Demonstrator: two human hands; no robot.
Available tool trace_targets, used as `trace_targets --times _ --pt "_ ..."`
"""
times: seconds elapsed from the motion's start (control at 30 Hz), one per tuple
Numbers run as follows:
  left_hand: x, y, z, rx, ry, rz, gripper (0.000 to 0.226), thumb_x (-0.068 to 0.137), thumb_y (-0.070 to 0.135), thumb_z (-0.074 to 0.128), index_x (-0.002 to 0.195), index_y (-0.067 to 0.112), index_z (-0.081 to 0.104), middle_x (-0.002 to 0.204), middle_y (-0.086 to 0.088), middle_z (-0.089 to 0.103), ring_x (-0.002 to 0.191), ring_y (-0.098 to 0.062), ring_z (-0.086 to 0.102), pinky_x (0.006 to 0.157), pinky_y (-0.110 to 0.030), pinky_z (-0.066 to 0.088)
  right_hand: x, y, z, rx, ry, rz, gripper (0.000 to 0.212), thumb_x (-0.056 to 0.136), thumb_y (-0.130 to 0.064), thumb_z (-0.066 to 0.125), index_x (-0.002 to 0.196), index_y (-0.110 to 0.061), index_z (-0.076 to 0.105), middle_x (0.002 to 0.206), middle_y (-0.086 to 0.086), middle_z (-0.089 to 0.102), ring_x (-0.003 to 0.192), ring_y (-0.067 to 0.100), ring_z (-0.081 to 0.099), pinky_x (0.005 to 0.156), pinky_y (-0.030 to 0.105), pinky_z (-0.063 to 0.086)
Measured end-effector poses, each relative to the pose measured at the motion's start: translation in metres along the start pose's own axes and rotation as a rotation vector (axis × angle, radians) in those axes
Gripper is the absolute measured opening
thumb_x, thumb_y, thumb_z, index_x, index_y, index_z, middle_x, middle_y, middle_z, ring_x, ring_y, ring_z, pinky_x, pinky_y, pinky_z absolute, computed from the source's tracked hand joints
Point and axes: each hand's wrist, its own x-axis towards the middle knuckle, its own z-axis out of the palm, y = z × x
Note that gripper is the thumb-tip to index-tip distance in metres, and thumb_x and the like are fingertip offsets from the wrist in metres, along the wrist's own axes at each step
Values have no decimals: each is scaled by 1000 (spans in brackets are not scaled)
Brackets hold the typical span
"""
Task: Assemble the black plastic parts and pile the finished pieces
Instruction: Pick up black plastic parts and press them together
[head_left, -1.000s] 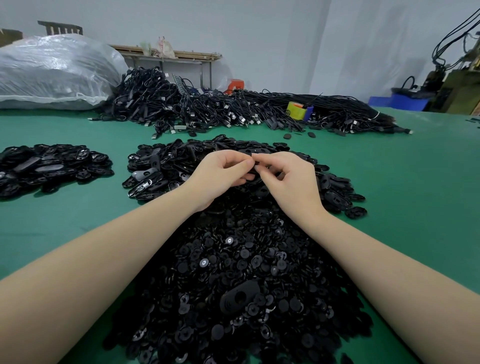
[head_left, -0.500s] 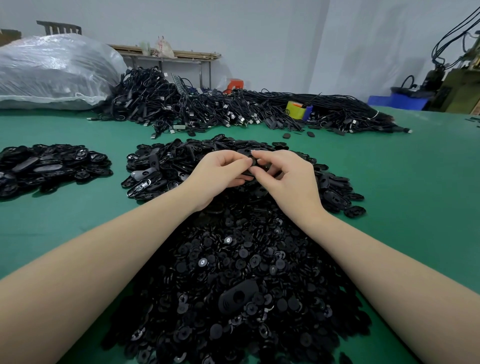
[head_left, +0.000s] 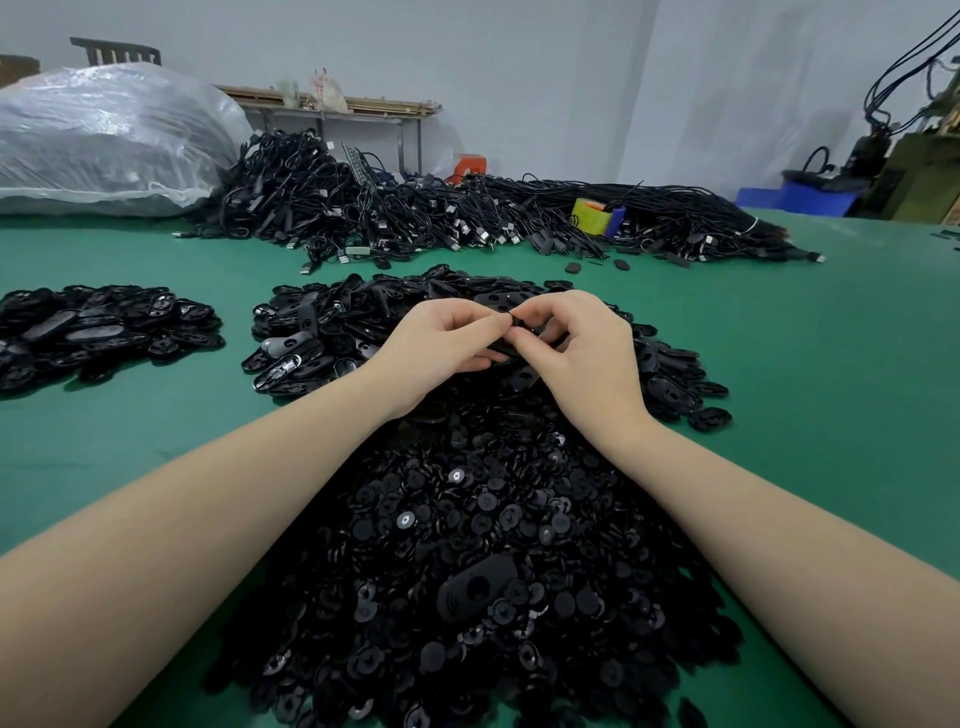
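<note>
Hands are held together above the parts: a small black plastic part (head_left: 519, 332) is pinched between the curled fingers of the left hand (head_left: 441, 348) and right hand (head_left: 587, 348). Below lies a heap of round black plastic discs (head_left: 467, 545) on the green worktop (head_left: 831, 364); a pile of oval black plastic pieces (head_left: 98, 327) is set well left.

Cable heap (head_left: 467, 218) behind parts pile (head_left: 467, 571)

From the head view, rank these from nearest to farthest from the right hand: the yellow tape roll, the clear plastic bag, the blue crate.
From the right hand:
1. Yellow tape roll, straight beyond it on the cable heap.
2. Blue crate, far right, past the table edge.
3. Clear plastic bag, far left corner.
</note>
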Motion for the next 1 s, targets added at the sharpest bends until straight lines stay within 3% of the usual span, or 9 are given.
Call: trace_targets --times 0.23,0.47,0.67,1.0 --pt "1 1 -1 -14 16 -5 17 97 17 59 87 20 72 81 9 75 83 -10 74 73 -21 56 -1 -2 1 -11 -30 -37 22 87 -23 69 109 -28 74 89 -12 64 73 0 54 68 20 45" --pt "0 0 -1 -45 30 -1 13 97 17 61 90 17 72 87 6 75 84 -11 74 73 -20 56 0 -3 0 -18 6 -50 20 91 -22 68 109 -21 76 95 -7 73 85 4 59 76 23 49" --pt "-1 1 -1 -34 13 5 14 97 18 61 88 19 72 83 9 75 83 -9 74 73 -19 56 -1 -1 0 1 27 -30 17 88 -23 71 103 -23 78 92 -9 72 79 3 58 72 20 47" --pt "0 -3 -6 -97 23 32 19 95 9 63 102 25 71 92 4 78 87 -10 74 70 -16 55 -2 -3 -2 -25 27 17 14 87 -28 71 99 -24 77 93 -8 71 75 7 59 73 36 53"
